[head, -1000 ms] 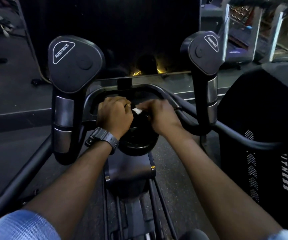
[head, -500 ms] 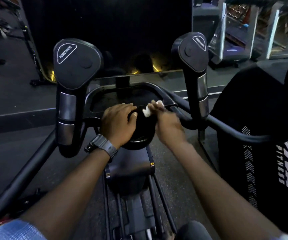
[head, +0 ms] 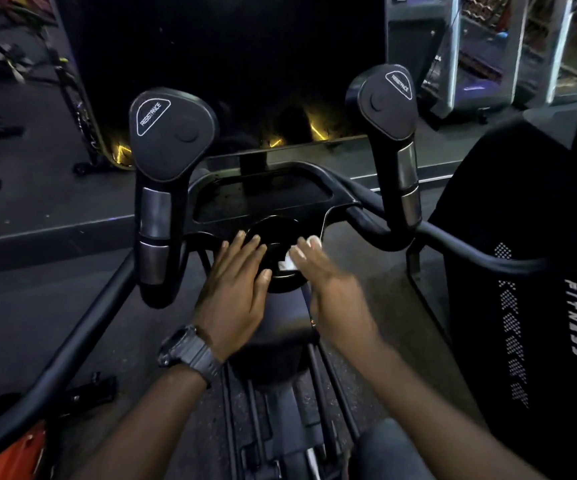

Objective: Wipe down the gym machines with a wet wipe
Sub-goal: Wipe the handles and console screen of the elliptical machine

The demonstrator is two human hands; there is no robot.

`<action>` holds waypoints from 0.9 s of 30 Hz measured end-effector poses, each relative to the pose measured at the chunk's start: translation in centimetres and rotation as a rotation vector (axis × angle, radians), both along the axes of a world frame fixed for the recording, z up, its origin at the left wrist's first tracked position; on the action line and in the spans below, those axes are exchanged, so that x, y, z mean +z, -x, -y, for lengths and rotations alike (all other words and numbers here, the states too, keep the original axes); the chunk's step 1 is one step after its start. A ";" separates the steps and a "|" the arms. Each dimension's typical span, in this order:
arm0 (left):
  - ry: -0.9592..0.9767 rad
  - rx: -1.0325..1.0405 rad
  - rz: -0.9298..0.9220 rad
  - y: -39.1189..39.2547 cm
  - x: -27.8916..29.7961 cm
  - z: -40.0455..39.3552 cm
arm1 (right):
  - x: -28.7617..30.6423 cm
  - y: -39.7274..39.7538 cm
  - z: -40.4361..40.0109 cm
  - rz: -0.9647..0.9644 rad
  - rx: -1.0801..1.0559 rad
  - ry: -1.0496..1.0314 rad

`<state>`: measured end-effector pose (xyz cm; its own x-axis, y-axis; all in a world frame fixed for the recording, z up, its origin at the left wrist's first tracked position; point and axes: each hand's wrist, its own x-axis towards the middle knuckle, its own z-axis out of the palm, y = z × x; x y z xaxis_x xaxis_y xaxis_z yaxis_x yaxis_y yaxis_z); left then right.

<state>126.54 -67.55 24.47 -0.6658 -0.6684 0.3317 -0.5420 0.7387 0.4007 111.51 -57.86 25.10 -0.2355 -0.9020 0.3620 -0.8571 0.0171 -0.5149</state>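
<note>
hands on the round knob

left hand (head: pixel 235 289) flat, fingers straight, on black knob (head: pixel 275 252). right hand (head: pixel 332 285) (blurred) presses white wet wipe (head: pixel 288 263) to knob w/ straight fingers. beyond: two resistance handles (head: pixel 167 143).

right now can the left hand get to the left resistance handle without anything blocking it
Probably yes: the left hand lies open on the round knob, and the left handle stands beside it with nothing between.

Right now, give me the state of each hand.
Left hand: open, fingers straight, holding nothing.
Right hand: blurred; white wet wipe under its fingers, grip cannot be told.
</note>
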 end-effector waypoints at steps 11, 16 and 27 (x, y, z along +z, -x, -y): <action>-0.017 -0.010 -0.044 -0.5 -0.2 -1.0 | -0.6 -5.9 0.3 0.818 -0.232 0.250; -0.019 -0.027 -0.026 -0.8 0.3 -0.8 | 0.6 -0.3 5.0 0.812 -0.296 0.176; -0.005 -0.001 -0.074 -0.6 0.3 -0.7 | -1.1 -2.2 0.3 0.702 -0.410 0.444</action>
<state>127.11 -66.85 24.72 -0.6402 -0.6695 0.3767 -0.5103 0.7372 0.4429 113.71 -58.12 24.00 -0.8019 -0.5120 0.3079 -0.3165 -0.0731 -0.9458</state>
